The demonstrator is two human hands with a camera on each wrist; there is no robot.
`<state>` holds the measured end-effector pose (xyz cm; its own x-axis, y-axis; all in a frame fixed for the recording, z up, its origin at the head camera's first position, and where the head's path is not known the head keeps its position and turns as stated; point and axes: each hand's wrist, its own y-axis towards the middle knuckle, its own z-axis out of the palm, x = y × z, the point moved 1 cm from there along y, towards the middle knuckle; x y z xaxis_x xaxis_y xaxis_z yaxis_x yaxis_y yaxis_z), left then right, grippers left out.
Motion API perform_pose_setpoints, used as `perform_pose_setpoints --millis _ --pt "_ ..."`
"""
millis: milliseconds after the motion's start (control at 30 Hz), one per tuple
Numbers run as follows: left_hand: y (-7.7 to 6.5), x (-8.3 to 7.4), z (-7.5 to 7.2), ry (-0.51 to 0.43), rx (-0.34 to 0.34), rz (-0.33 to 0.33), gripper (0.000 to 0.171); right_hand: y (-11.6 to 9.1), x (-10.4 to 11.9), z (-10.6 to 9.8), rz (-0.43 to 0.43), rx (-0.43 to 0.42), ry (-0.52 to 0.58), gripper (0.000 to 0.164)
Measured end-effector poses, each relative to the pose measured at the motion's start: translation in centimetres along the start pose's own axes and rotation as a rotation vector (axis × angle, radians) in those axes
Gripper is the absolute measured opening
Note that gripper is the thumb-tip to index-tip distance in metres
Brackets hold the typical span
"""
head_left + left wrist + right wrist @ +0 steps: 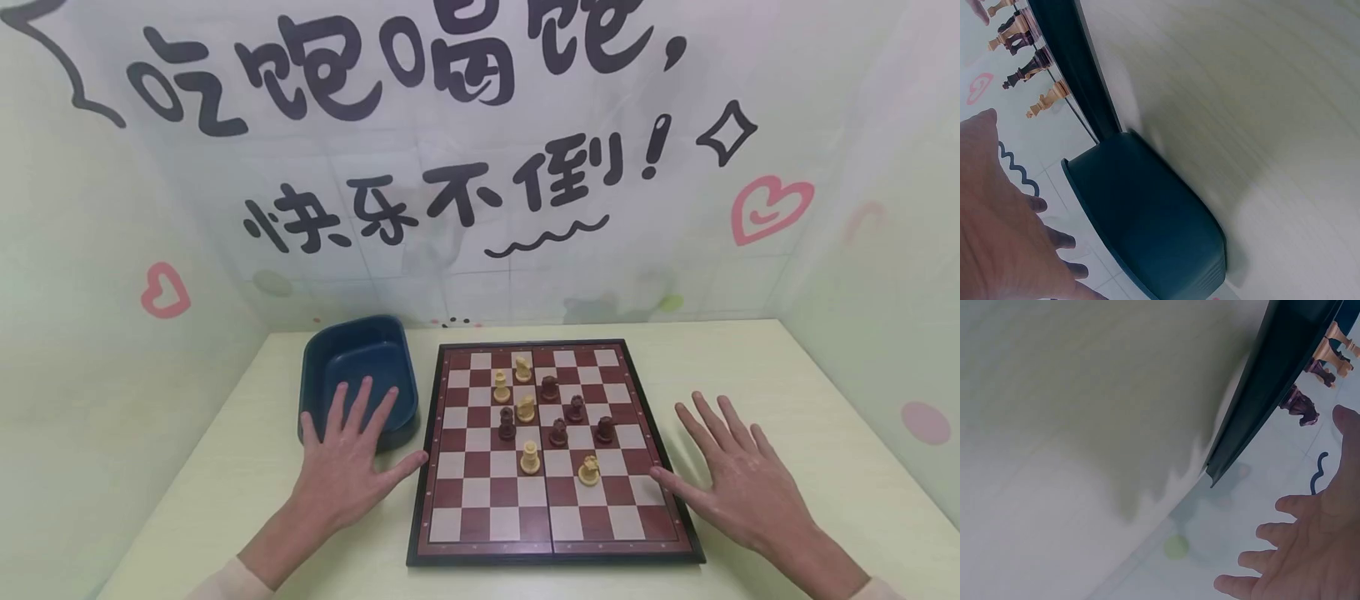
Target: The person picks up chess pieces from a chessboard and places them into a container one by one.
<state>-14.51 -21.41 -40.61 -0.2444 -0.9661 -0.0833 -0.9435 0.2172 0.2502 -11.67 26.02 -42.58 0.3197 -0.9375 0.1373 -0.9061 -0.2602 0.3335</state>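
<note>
A checkered chessboard (491, 525) with a dark rim lies on the table, and several cream and dark red chess pieces stand about its middle and far part. Among them are a cream rook (530, 457) and a cream piece (588, 470) nearest me. My left hand (348, 471) has its fingers spread in front of the blue bin (411, 367), its thumb close to the board's left edge. To the board's right is my right hand (750, 483), fingers spread, thumb by the right edge. Both hands hold nothing; whether the thumbs touch the board I cannot tell.
The pale wooden table (765, 367) meets a printed backdrop (450, 275) at the back, with similar panels on both sides. In the left wrist view the bin (1147, 212) stands close beside the board's edge (1079, 62).
</note>
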Motion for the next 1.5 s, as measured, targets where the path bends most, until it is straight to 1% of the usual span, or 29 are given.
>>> perform_pose_setpoints --millis 200,333,433,600,667,833,1000,1133,1233,1400,1500 --pt "-0.1 0.1 0.0 0.002 -0.023 0.009 0.098 0.0 0.4 0.0 0.003 0.012 0.019 0.090" --pt "-0.2 0.2 0.0 0.002 -0.018 0.010 0.098 -0.1 0.7 -0.1 0.007 0.012 0.036 0.089" --pt "-0.2 0.2 -0.2 -0.001 -0.018 0.009 0.098 -0.1 1.1 -0.3 0.011 0.027 0.056 0.089" --pt "-0.4 0.3 -0.2 -0.013 -0.032 0.015 0.097 -0.9 2.2 -0.1 0.037 0.104 0.123 0.091" --pt "-0.5 0.2 -0.2 -0.025 -0.042 0.022 0.096 -1.4 2.6 0.2 0.059 0.150 0.146 0.094" --pt "-0.4 0.2 -0.1 -0.042 -0.096 0.045 0.093 -2.5 3.2 1.1 0.081 0.228 0.168 0.098" --pt "-0.4 0.1 -0.3 -0.062 -0.124 0.051 0.091 -3.2 3.1 1.8 0.044 0.220 0.162 0.092" --pt "-0.4 0.0 -0.5 -0.091 -0.139 0.051 0.089 -3.5 2.9 1.9 0.014 0.223 0.143 0.090" --pt "-0.3 0.0 -0.6 -0.103 -0.164 0.064 0.088 -3.6 2.9 1.9 0.007 0.232 0.130 0.089" --pt "0.0 -0.2 -0.6 -0.118 -0.217 0.095 0.086 -3.5 2.7 1.8 -0.024 0.210 0.084 0.086" --pt "0.1 -0.2 -0.7 -0.144 -0.234 0.095 0.083 -3.5 2.7 1.7 -0.036 0.207 0.072 0.085"
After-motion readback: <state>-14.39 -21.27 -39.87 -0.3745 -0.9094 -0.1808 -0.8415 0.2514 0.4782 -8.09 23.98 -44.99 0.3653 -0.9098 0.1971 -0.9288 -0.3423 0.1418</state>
